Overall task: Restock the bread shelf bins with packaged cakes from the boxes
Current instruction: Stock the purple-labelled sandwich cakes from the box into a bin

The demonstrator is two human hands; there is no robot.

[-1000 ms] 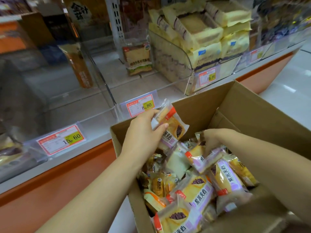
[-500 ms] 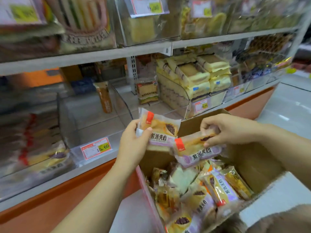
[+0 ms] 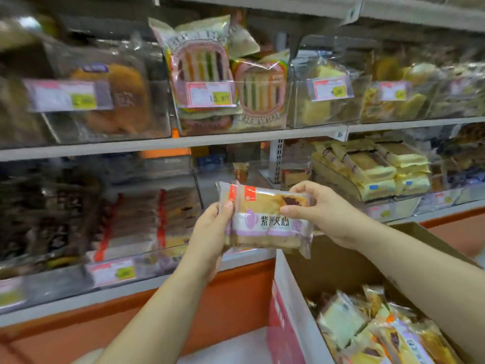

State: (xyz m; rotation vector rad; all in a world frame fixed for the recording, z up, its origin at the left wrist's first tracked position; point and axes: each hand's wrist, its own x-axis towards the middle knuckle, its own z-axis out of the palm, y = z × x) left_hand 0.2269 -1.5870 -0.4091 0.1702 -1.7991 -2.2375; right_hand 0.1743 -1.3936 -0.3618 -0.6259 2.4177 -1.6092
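Two packaged cakes [image 3: 265, 219], clear wrappers with red tabs and a purple band, are stacked together in front of the lower shelf. My left hand [image 3: 210, 232] grips their left edge with the thumb on the front. My right hand [image 3: 322, 208] pinches their upper right corner. Behind the cakes is a nearly bare clear bin [image 3: 217, 179] on the lower shelf. The open cardboard box [image 3: 328, 271] at the lower right holds several more packaged cakes [image 3: 367, 329].
Clear bins on the upper shelf hold striped sandwich breads [image 3: 210, 67] and other loaves. A bin of yellow wrapped cakes [image 3: 378, 169] stands to the right, and dark packaged goods [image 3: 65, 214] fill the left bin. Price tags line the shelf edges above an orange base [image 3: 118, 319].
Both hands lifted a cake each out of the box and brought them together into one stack in front of the shelf. The view tilted up from the box to the shelves.
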